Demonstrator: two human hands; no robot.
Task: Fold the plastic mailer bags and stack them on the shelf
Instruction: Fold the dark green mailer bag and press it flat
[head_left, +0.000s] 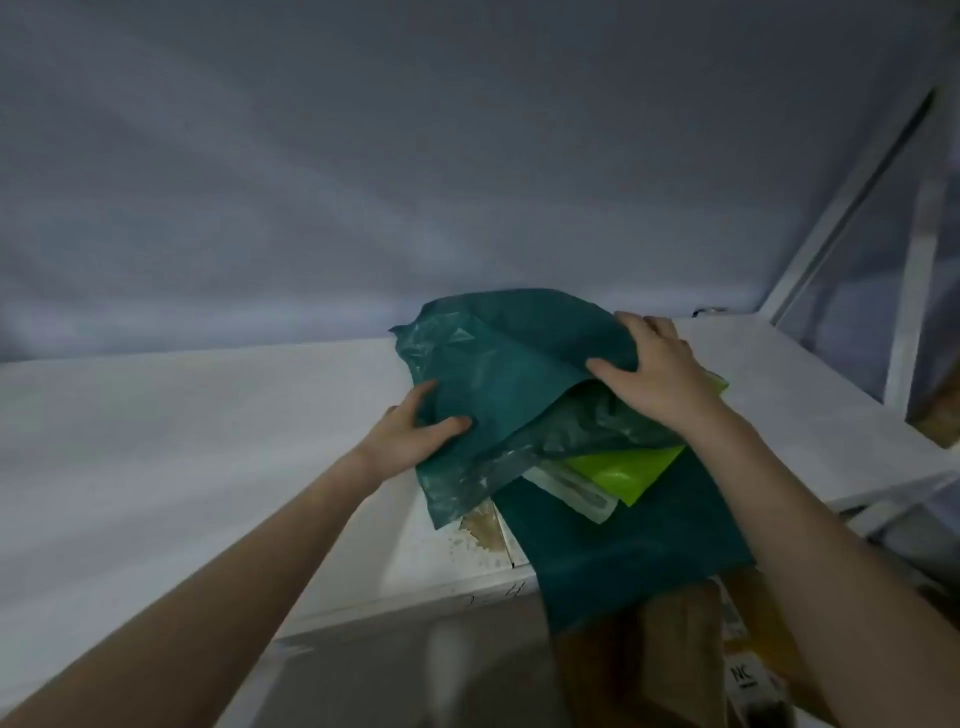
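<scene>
A dark teal plastic mailer bag (514, 364) lies crumpled on top of a small pile on the white shelf (208, 441). My left hand (415, 434) grips its left edge, thumb on top. My right hand (660, 376) holds its right side, thumb pinching the fold. Under it lie a translucent bag (582, 431), a lime green mailer (628, 467) and another dark teal mailer (623, 545) that hangs over the shelf's front edge.
A brown stain (480, 525) marks the shelf near a seam. A white frame post (852, 208) slants up at the right. Cardboard boxes (675, 649) stand below the shelf edge. A grey wall rises behind.
</scene>
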